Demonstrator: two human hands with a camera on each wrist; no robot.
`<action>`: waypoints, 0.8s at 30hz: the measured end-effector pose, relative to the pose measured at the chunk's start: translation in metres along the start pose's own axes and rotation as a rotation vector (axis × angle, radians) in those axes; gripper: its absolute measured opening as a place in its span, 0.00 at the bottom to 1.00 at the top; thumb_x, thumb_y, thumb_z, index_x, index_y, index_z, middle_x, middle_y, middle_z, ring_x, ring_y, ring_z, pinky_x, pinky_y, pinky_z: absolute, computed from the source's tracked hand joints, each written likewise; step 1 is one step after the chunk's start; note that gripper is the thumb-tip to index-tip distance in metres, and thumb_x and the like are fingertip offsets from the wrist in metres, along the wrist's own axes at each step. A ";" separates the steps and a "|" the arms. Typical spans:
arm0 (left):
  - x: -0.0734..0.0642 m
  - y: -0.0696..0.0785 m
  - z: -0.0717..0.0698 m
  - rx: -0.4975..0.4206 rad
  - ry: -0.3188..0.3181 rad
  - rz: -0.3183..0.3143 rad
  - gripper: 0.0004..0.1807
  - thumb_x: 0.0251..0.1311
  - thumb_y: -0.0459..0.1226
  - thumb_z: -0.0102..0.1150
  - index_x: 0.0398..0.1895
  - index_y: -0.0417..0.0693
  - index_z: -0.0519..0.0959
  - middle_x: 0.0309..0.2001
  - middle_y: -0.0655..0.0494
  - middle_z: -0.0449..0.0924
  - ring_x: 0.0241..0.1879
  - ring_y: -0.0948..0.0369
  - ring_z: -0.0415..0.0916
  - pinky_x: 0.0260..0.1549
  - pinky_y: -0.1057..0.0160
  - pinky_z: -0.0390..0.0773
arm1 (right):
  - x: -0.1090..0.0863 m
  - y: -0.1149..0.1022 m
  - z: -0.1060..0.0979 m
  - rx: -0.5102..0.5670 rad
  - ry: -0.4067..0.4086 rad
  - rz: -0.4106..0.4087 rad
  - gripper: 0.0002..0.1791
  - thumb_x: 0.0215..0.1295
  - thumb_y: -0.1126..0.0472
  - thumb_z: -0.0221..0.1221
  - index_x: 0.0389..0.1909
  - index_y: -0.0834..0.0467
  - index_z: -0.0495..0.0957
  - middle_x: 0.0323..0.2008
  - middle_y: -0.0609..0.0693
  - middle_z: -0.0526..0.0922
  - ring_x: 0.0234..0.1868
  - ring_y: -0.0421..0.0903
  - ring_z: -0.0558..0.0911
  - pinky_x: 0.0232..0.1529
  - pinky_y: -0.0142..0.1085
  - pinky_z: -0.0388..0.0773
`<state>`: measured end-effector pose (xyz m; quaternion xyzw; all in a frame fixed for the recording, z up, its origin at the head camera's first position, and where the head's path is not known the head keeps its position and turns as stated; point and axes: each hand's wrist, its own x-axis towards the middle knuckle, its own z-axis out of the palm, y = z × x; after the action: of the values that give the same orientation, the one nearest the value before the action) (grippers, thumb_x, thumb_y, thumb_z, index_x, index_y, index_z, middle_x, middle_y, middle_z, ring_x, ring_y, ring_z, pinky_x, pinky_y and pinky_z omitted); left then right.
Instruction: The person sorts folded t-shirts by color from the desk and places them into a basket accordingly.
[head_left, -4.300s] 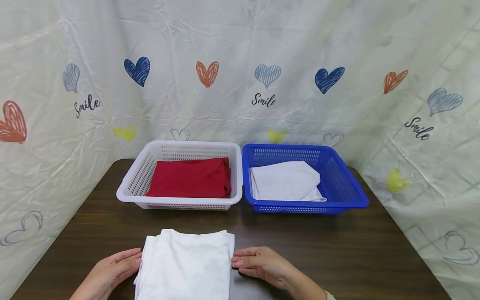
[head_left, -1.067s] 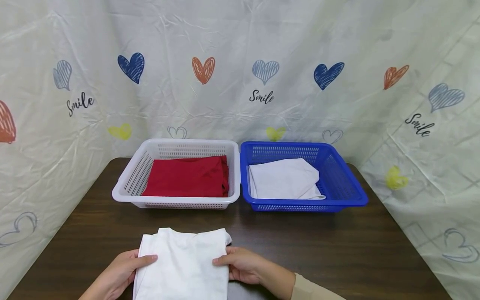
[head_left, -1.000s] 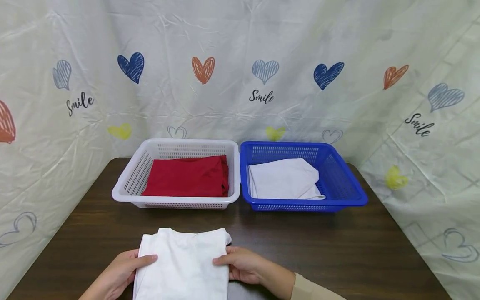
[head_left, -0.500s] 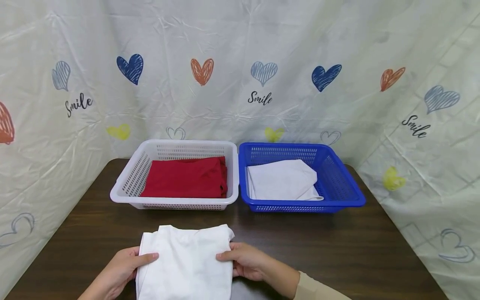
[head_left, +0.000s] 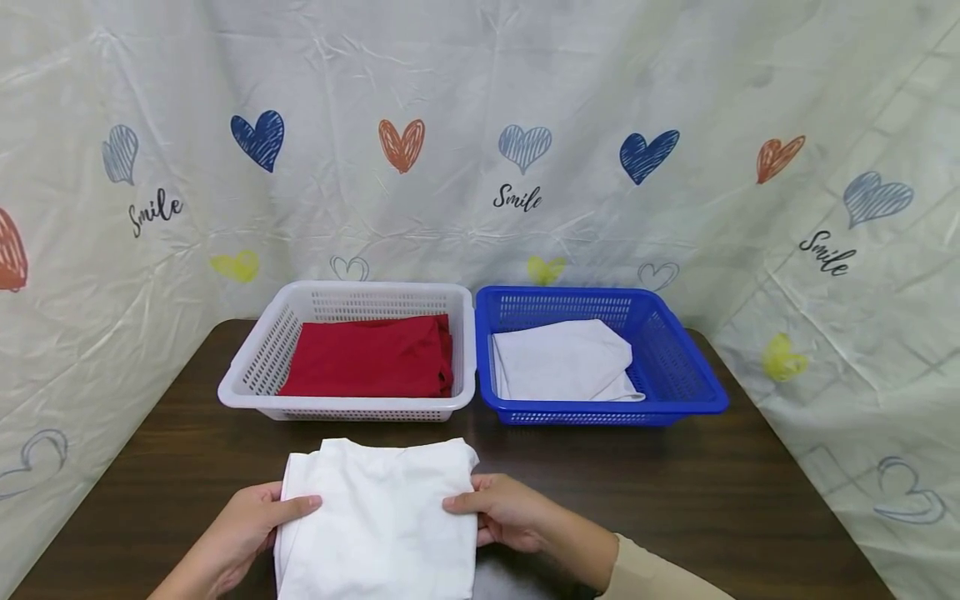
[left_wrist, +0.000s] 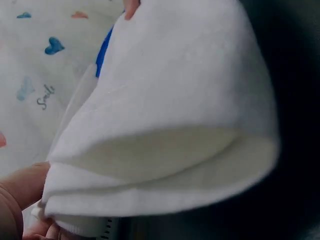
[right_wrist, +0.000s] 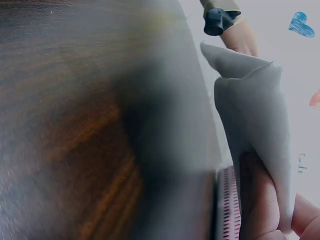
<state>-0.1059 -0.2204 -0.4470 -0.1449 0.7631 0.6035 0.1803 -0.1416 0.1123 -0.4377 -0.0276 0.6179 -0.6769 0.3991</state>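
A folded white cloth (head_left: 382,517), perhaps a garment, is held between both hands at the front of the table. My left hand (head_left: 243,529) pinches its left edge, thumb on top and fingers beneath. On the opposite edge, my right hand (head_left: 510,512) grips in the same way. Loose layers of the white cloth (left_wrist: 165,100) part along its lower side in the left wrist view. From the right wrist view, the fingers (right_wrist: 260,200) lie under the cloth (right_wrist: 255,100), which stands up off the table.
At the back left, a white basket (head_left: 360,402) contains folded red cloth (head_left: 367,358). Beside it on the right, a blue basket (head_left: 600,407) contains folded white cloth (head_left: 558,362). The dark wooden table (head_left: 675,500) ends against a heart-printed curtain (head_left: 450,83).
Earlier, both hands lay flat along the cloth's sides; then they took hold of its edges. Over the last half second, the cloth has risen slightly and moved away from the body.
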 end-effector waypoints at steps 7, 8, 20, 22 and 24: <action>-0.004 0.016 -0.001 -0.008 -0.017 0.028 0.29 0.62 0.45 0.65 0.55 0.26 0.76 0.37 0.52 0.89 0.36 0.58 0.86 0.38 0.59 0.86 | -0.008 -0.013 -0.002 -0.048 0.021 -0.009 0.16 0.69 0.62 0.59 0.53 0.65 0.77 0.43 0.55 0.89 0.37 0.43 0.88 0.44 0.45 0.86; -0.005 0.018 -0.001 -0.006 -0.016 0.030 0.29 0.62 0.45 0.65 0.55 0.26 0.76 0.37 0.52 0.89 0.36 0.58 0.86 0.38 0.60 0.86 | -0.009 -0.015 -0.002 -0.054 0.021 -0.013 0.15 0.69 0.62 0.59 0.53 0.65 0.77 0.43 0.55 0.89 0.37 0.43 0.88 0.44 0.44 0.87; -0.007 0.035 0.004 0.027 0.035 0.004 0.29 0.61 0.47 0.66 0.55 0.29 0.77 0.39 0.51 0.88 0.37 0.58 0.85 0.40 0.59 0.85 | -0.021 -0.031 -0.010 -0.088 0.007 -0.021 0.14 0.69 0.62 0.60 0.51 0.65 0.77 0.40 0.53 0.89 0.35 0.42 0.88 0.40 0.40 0.87; -0.008 0.037 0.005 0.026 0.028 0.009 0.29 0.61 0.46 0.66 0.54 0.29 0.78 0.38 0.52 0.88 0.37 0.58 0.84 0.39 0.60 0.84 | -0.023 -0.031 -0.011 -0.087 0.005 -0.023 0.15 0.69 0.62 0.60 0.51 0.65 0.77 0.41 0.54 0.89 0.36 0.43 0.88 0.41 0.41 0.87; -0.008 0.038 0.006 0.017 0.018 0.015 0.29 0.62 0.46 0.66 0.54 0.29 0.77 0.38 0.52 0.88 0.36 0.58 0.84 0.38 0.61 0.84 | -0.024 -0.032 -0.012 -0.086 0.003 -0.022 0.15 0.69 0.61 0.60 0.52 0.66 0.76 0.42 0.54 0.89 0.36 0.43 0.88 0.41 0.41 0.87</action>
<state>-0.1145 -0.2056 -0.4112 -0.1432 0.7709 0.5968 0.1703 -0.1476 0.1337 -0.4022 -0.0504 0.6467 -0.6543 0.3888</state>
